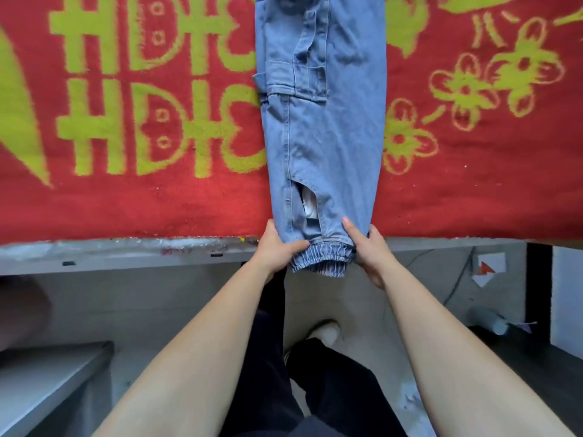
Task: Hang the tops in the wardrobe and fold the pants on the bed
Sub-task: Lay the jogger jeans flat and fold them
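Light blue denim pants [325,121] lie lengthwise on the bed, legs stacked one over the other, with cargo pockets and a slit near the ankle. Their elastic cuffs [321,258] hang over the bed's near edge. My left hand [277,247] grips the cuff end from the left, thumb across the top of the fabric. My right hand [367,247] grips the same cuff end from the right, fingers on the denim. The waist end runs out of view at the top.
A red blanket with yellow-green letters and flowers [126,197] covers the bed. The grey bed frame edge [126,250] runs across below it. A grey step or box [47,383] stands at lower left, and a dark post [539,285] with cables stands at right.
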Motion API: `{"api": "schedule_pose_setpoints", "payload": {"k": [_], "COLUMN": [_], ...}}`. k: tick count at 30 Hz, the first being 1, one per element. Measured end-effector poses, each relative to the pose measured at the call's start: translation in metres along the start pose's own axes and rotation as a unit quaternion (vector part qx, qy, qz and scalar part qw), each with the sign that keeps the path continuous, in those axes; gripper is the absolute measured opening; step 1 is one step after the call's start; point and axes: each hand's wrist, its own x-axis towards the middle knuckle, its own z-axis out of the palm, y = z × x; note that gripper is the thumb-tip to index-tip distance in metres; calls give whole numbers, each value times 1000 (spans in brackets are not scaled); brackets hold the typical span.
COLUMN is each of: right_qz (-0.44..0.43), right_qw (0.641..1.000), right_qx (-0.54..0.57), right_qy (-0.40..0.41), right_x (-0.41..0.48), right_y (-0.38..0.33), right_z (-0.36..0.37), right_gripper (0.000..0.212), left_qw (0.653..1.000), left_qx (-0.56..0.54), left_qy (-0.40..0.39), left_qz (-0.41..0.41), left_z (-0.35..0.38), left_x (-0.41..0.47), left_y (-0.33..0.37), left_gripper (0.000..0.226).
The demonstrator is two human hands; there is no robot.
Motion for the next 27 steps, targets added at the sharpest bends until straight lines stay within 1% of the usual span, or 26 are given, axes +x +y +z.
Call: {"api": "schedule_pose_setpoints", "payload": {"k": [2,3,4,6,8,11,13,15,16,18,20,23,25,27], "right_qz": [4,-5,-18,-37,-32,-5,19,34,37,51,61,52,47,52], "right_qw": [998,997,996,994,994,998,999,999,999,997,996,997,998,998], "right_qx": [45,56,62,77,81,48,31,14,13,18,17,5,-4,-13], "right_qy": [-39,-49,-54,-66,-68,-33,-16,-24,-35,-57,-68,-56,-46,-39], "right_x": [-17,-28,-39,-64,-90,-119,-129,-135,-136,-139,-137,-127,-115,-99], "right_y": [5,6,8,14,23,41,49,48,46,37,24,-9,-38,-75], "right_z": [-9,-13,-16,-22,-27,-33,-36,-39,-41,-44,-46,-44,-39,-32], "right_gripper": [62,62,61,59,54,46,48,50,46,32,24,21,23,24], "left_qw": [1000,1000,999,989,979,984,987,987,987,988,987,981,973,968], "left_qx": [5,-8,-44,-148,-205,-175,-152,-147,-148,-141,-142,-171,-206,-223], "left_qy": [12,20,22,0,-14,9,33,45,47,39,19,20,38,61], "left_qz": [2,-2,-3,2,-1,-17,-31,-38,-41,-55,-72,-93,-98,-99], "left_z": [1,1,2,5,8,17,23,27,27,25,22,16,10,2], "left_x": [-19,-33,-48,-80,-111,-146,-159,-165,-166,-164,-158,-144,-129,-105], "left_y": [-5,-7,-10,-15,-19,-25,-26,-23,-20,-12,1,28,55,85], "left_gripper": [65,64,62,50,46,46,43,42,42,43,45,45,43,47]}}
